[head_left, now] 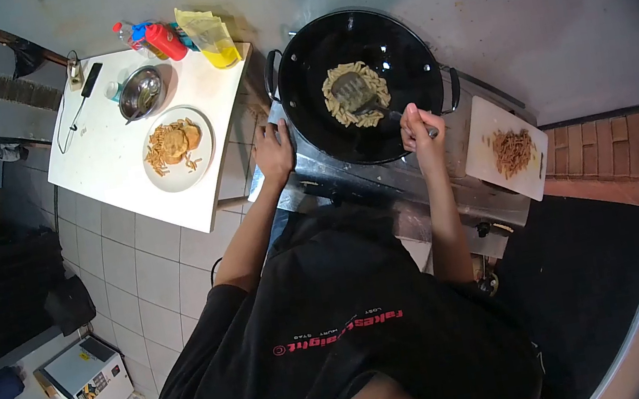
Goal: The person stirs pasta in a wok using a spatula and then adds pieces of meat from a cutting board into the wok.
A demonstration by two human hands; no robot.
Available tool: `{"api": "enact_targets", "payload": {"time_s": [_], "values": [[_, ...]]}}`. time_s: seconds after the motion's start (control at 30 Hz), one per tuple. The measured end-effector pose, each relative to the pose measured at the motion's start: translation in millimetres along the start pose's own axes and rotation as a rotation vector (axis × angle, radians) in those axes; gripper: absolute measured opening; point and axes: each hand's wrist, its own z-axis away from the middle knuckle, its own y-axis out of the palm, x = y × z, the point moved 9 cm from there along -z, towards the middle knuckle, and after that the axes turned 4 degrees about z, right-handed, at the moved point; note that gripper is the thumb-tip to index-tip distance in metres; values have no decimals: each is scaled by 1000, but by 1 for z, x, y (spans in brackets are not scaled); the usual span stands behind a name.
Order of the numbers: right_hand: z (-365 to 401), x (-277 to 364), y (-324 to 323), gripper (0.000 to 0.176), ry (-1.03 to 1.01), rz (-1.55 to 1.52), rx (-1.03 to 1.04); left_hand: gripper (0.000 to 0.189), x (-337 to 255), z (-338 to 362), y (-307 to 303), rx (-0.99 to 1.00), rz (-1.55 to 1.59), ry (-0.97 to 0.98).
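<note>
Fingers of the right hand [424, 129] closed around a slotted spatula [353, 92], its blade on pale strips [378, 83] in the black wok [399, 41], left hand [273, 155] slightly spread at the metal stove [315, 158] edge.

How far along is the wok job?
Looks partway.
Done: brown strips lie in small pieces on the white board; food sits on the plate.
In hand: right hand grips the spatula, blade on pale pieces in the wok; left hand is beside it.
Left, probably: finish and empty the wok. Can't tell if the strips go in.
</note>
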Motion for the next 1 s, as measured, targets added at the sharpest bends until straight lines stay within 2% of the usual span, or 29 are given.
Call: {"api": "enact_targets", "payload": {"time_s": [0.17,0.4,0.57,1.0], "values": [[1,-6,0,47,73,20,-70,50,1,-1,1,-10,-7,14],[-2,-4,2,47,43,32,-109,51,3,-4,4,3,-17,22],[0,-1,5,48,8,-38,-136,52,3,-5,11,76,-35,11],[8,24,4,46,27,-345,-189,54,8,-6,12,89,-20,-38]]}}
